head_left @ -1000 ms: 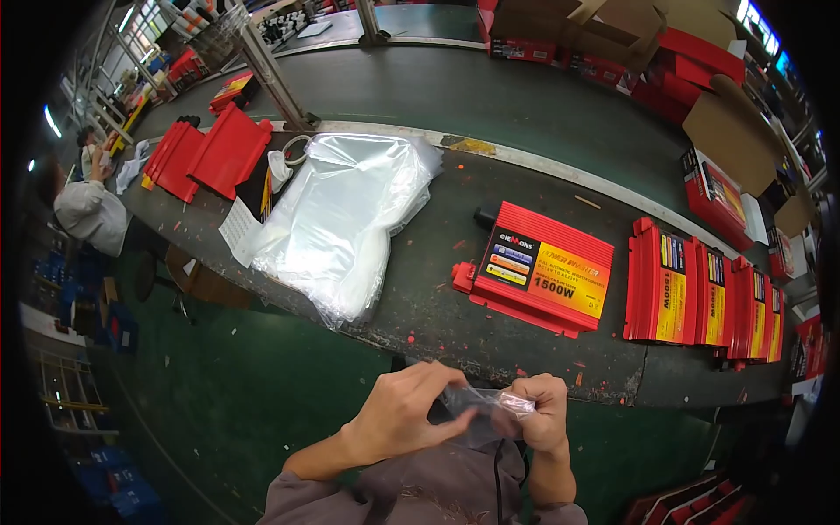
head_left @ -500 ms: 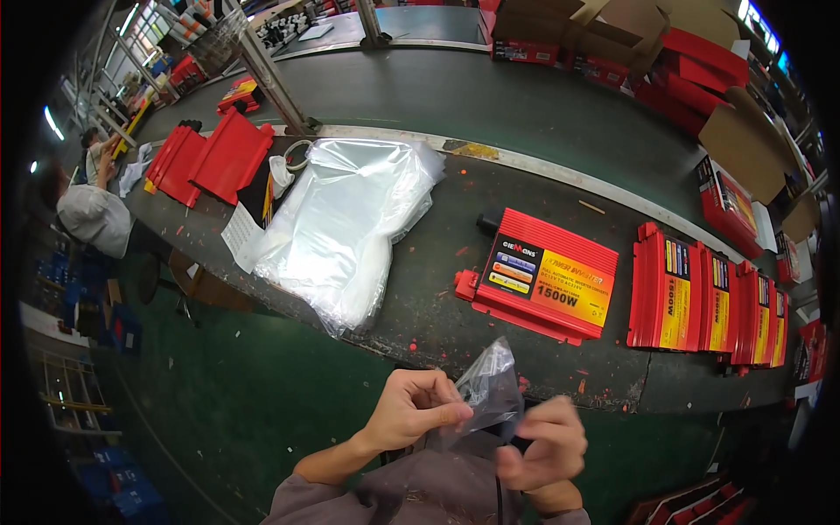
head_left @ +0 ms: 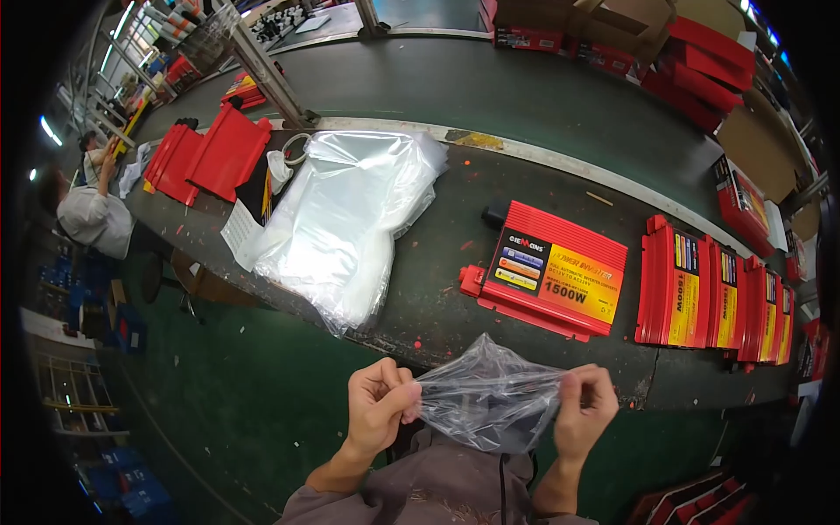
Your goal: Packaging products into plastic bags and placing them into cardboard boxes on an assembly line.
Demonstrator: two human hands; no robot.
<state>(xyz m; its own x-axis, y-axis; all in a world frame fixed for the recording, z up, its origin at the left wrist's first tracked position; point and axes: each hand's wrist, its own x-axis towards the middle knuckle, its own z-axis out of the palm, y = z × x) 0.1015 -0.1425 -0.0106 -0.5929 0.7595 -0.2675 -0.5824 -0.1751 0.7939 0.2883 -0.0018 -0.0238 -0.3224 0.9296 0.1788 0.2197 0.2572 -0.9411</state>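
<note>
A clear plastic bag [head_left: 490,398] is stretched sideways between my two hands, just off the bench's near edge. My left hand [head_left: 381,402] pinches its left side, and my right hand [head_left: 586,407] pinches the right side. Beyond the bag, a red power inverter [head_left: 551,276] with a yellow and black label lies on the dark bench [head_left: 455,324]. To its left spreads a stack of clear plastic bags [head_left: 350,210], some hanging over the edge.
Several more red inverters [head_left: 674,284] stand in a row at the right. Red casings [head_left: 229,153] lie at the far left by a metal post [head_left: 267,74]. Opened cardboard boxes [head_left: 626,26] are at the back right. A co-worker [head_left: 92,214] sits at the left.
My right hand has moved to the right and taken hold of the bag's side. The bag, bunched up before, is now pulled wide between both hands.
</note>
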